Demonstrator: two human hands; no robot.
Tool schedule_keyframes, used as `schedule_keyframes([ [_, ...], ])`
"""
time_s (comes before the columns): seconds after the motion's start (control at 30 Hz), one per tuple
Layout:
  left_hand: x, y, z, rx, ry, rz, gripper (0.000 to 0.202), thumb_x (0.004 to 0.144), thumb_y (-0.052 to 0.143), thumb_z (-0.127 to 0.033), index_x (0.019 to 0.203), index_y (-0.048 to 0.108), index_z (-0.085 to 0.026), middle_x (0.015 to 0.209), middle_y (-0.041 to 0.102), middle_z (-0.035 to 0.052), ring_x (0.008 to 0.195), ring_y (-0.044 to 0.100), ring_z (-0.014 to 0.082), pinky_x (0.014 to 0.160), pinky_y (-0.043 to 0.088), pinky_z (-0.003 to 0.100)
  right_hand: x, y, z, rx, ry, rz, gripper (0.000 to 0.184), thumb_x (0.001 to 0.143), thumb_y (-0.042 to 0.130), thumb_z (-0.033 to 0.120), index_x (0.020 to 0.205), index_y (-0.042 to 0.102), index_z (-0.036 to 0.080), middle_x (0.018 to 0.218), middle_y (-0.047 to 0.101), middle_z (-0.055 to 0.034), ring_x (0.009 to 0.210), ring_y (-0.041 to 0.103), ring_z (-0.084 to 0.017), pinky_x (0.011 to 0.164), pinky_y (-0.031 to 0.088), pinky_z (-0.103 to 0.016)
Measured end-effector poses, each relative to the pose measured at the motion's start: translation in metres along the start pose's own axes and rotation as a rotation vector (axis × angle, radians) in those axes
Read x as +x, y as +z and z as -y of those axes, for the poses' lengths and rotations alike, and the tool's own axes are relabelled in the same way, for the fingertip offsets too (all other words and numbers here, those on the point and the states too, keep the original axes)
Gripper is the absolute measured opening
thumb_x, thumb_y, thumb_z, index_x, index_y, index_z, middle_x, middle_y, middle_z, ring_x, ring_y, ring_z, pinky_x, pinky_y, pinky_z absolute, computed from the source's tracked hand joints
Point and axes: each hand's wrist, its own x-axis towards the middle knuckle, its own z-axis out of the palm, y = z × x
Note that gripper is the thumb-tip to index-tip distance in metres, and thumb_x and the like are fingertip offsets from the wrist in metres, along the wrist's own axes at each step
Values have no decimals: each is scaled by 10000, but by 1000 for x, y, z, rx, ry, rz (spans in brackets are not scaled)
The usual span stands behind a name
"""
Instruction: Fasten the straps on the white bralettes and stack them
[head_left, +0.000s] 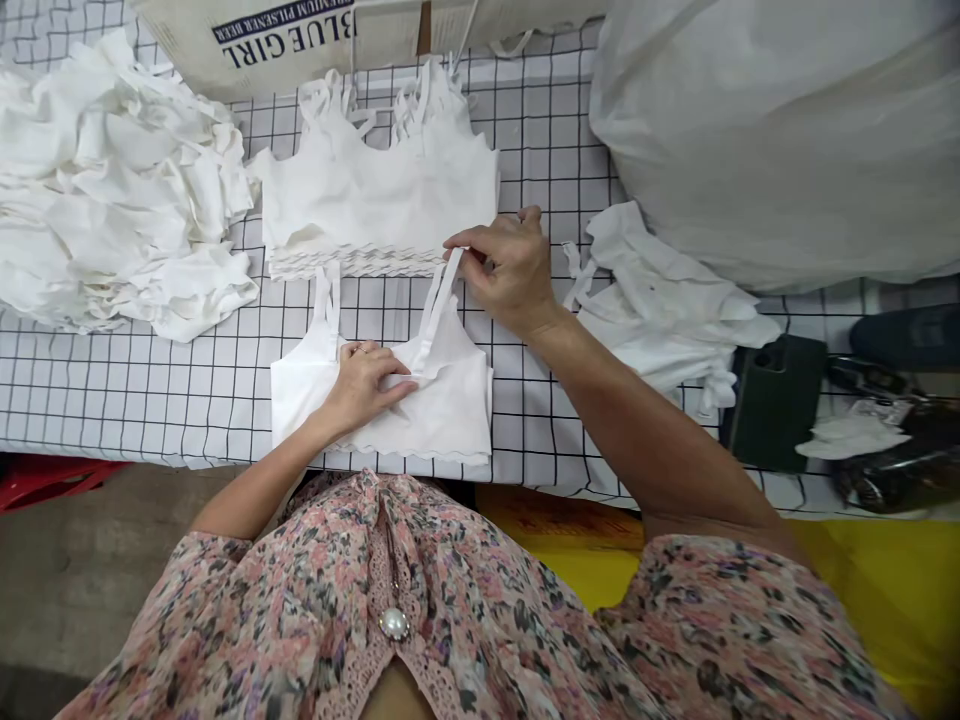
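A white camisole top (pixel 442 405) lies flat on the checked tablecloth (pixel 150 390) at the near edge. My left hand (pixel 365 383) rests on its chest, fingers pressed flat on the fabric, a ring on one finger. My right hand (pixel 508 270) pinches the end of the top's right strap (pixel 442 300) and holds it pulled straight toward the far side. The left strap (pixel 328 295) lies loose. Just beyond sits a neat stack of the same white tops (pixel 379 200).
A loose heap of white garments (pixel 112 190) fills the left. A smaller crumpled pile (pixel 660 300) lies right of my right hand. A big white bag (pixel 787 130) sits far right, a cardboard box (pixel 300 35) at the back, dark objects (pixel 776 400) at right.
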Motion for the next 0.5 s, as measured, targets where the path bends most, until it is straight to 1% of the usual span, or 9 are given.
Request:
schedule_keyframes([
  [0.1, -2, -1, -2, -6, -1, -21, 152, 972, 787, -391, 1014, 785, -245, 1002, 783, 36, 1041, 650, 246, 1076, 399, 485, -6, -4, 4, 32, 46, -32, 436, 1014, 389, 363, 1039, 820, 301, 812, 760, -66, 812, 663, -288, 1044, 421, -634],
  [0.17, 1, -7, -7, -39, 11, -58, 236, 973, 787, -404, 1148, 777, -245, 1042, 772, 45, 1062, 665, 240, 1054, 436, 468, -9, -10, 9, 62, 64, -45, 389, 1000, 429, 349, 990, 813, 292, 852, 783, -66, 819, 688, -283, 1007, 472, -585],
  [0.23, 14, -15, -14, -135, 42, -121, 374, 975, 785, -421, 1294, 733, -233, 1130, 767, 67, 1099, 677, 226, 1037, 482, 436, -12, -15, 15, 86, 67, -40, 367, 999, 458, 351, 991, 818, 283, 887, 798, -77, 850, 708, -290, 985, 497, -555],
  [0.27, 24, -19, -18, -212, 54, -145, 428, 974, 786, -432, 1338, 710, -220, 1175, 766, 81, 1114, 682, 217, 1029, 502, 415, -12, -17, 17, 84, 67, -23, 365, 998, 467, 351, 1009, 823, 276, 904, 802, -87, 876, 715, -298, 987, 500, -552],
  [0.3, 36, -24, -22, -304, 59, -157, 450, 968, 792, -443, 1339, 706, -204, 1202, 768, 94, 1113, 688, 207, 1018, 519, 393, -13, -18, 20, 73, 68, -1, 369, 997, 468, 343, 1032, 827, 269, 924, 805, -97, 902, 719, -306, 995, 499, -552],
  [0.33, 49, -28, -25, -407, 44, -144, 449, 962, 798, -457, 1312, 713, -188, 1210, 773, 102, 1095, 698, 197, 994, 532, 373, -15, -19, 23, 56, 68, 26, 376, 994, 462, 327, 1059, 827, 263, 953, 807, -106, 927, 721, -310, 1003, 498, -552],
  [0.4, 76, -34, -30, -590, -17, -27, 378, 933, 826, -469, 1127, 754, -153, 1100, 787, 97, 983, 715, 177, 888, 547, 333, -20, -20, 28, 26, 67, 65, 383, 981, 454, 285, 1111, 813, 252, 1019, 806, -115, 969, 723, -305, 1006, 509, -533],
  [0.47, 97, -36, -31, -685, -83, 99, 302, 919, 839, -428, 943, 751, -140, 943, 771, 73, 844, 692, 150, 785, 530, 311, -27, -22, 31, 34, 65, 58, 361, 961, 470, 257, 1123, 792, 244, 1033, 799, -109, 984, 724, -292, 991, 533, -500],
  [0.5, 105, -35, -30, -686, -101, 117, 289, 911, 846, -408, 881, 741, -140, 879, 753, 59, 791, 672, 141, 750, 519, 308, -30, -22, 31, 55, 69, 37, 339, 953, 484, 252, 1111, 783, 241, 1018, 793, -105, 983, 723, -287, 979, 546, -484],
])
